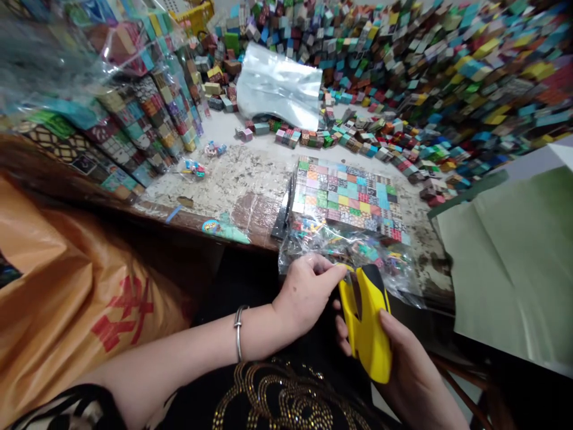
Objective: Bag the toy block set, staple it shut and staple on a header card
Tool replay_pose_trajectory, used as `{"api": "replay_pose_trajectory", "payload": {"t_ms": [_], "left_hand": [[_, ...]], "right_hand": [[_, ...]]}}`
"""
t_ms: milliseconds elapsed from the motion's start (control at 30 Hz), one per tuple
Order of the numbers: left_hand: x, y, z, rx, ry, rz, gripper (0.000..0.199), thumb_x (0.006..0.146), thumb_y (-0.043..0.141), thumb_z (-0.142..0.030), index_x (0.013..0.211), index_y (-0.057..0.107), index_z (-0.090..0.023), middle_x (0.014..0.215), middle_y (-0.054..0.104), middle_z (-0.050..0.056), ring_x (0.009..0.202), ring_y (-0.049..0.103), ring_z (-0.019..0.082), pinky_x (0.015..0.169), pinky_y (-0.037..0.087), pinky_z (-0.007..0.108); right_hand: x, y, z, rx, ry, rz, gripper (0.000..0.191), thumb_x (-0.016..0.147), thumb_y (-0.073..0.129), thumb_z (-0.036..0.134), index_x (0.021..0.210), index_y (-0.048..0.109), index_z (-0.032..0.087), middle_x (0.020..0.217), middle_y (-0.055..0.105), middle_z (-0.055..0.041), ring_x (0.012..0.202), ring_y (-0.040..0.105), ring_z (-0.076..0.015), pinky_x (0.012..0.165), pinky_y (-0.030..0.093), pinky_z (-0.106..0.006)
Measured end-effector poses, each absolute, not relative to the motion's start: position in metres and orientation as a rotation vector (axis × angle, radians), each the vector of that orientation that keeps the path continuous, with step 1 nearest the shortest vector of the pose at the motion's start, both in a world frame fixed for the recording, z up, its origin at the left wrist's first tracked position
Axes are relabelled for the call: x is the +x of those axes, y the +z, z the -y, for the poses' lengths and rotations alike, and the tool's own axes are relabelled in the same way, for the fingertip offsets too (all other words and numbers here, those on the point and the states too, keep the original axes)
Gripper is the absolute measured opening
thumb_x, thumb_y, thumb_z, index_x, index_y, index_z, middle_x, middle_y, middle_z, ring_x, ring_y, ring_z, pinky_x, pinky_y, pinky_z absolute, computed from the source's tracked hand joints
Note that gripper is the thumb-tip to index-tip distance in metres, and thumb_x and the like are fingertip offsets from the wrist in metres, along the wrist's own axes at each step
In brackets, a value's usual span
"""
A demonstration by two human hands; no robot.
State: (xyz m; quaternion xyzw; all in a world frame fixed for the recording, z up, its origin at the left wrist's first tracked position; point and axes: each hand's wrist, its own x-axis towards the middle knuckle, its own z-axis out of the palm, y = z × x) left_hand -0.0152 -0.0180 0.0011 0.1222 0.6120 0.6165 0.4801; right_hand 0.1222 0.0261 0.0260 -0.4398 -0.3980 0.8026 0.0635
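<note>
My right grip [405,352] wraps the yellow tool [371,334] just off the near edge of the worktop [219,185]; my left grip [304,292] is pinched together at its tip, on what I cannot tell. Bagged cubes [342,194] lie by that edge, open room to their left.

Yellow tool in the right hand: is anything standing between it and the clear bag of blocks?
Partly the left hand, its fingers at the upper end of the yellow tool. Nothing else visible stands between that and the clear bag; whether the two touch is hard to tell.
</note>
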Motion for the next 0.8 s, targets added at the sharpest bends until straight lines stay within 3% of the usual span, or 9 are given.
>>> {"api": "replay_pose_trajectory", "payload": {"t_ms": [167,433,800], "left_hand": [[-0.017,0.0,0.019,0.335,1.526,-1.394,0.021,0.077,0.059,-0.033,0.065,0.054,-0.016,0.059,0.054,-0.002,0.047,0.05,0.008,0.05,0.04,0.023],[-0.02,-0.002,0.018,0.462,1.494,-1.555,0.022,0.077,0.058,-0.028,0.059,0.057,-0.017,0.059,0.057,0.001,0.058,0.054,0.013,0.059,0.043,0.026],[-0.018,-0.007,0.02,0.408,1.521,-1.447,0.018,0.076,0.058,-0.031,0.065,0.056,-0.017,0.06,0.057,0.0,0.056,0.054,0.012,0.056,0.043,0.025]], "right_hand": [[0.12,0.025,-0.028,-1.335,2.384,1.34,0.044,0.082,0.044,0.053,0.103,0.06,0.018,0.079,0.061,-0.0074,0.067,0.053,-0.0183,0.066,0.044,-0.031],[0.122,0.019,-0.033,-1.395,2.182,1.719,0.041,0.078,0.053,0.052,0.109,0.051,0.025,0.081,0.06,-0.0042,0.071,0.052,-0.0201,0.064,0.041,-0.032],[0.114,0.015,-0.033,-1.365,2.269,1.489,0.042,0.079,0.051,0.051,0.108,0.053,0.02,0.077,0.061,-0.0045,0.065,0.051,-0.017,0.06,0.041,-0.028]]}}
